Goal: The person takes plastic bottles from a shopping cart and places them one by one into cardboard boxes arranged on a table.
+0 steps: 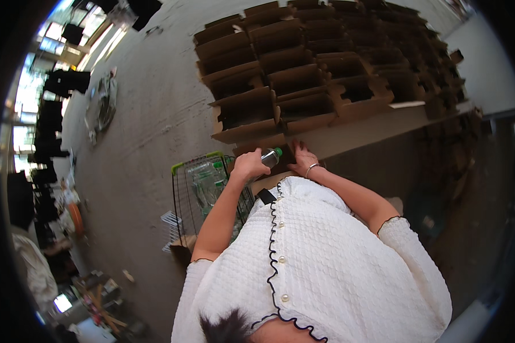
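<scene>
My left hand (pixel 249 165) grips a clear plastic bottle (pixel 270 156) with a green cap, held level with the cap pointing right. My right hand (pixel 303 158) rests with spread fingers on the flap of a brown cardboard box (pixel 280 143) just in front of me, close to the bottle's cap. A bracelet circles my right wrist. Beside my left arm stands a wire basket (pixel 195 171) with a green rim, holding more clear bottles (pixel 209 186).
Rows of open brown cardboard boxes (pixel 303 74) cover the grey floor ahead. A crumpled plastic sheet (pixel 100 103) lies on the floor to the left. Cluttered items (pixel 91 297) sit at the lower left near bright windows. A white wall (pixel 486 68) stands to the right.
</scene>
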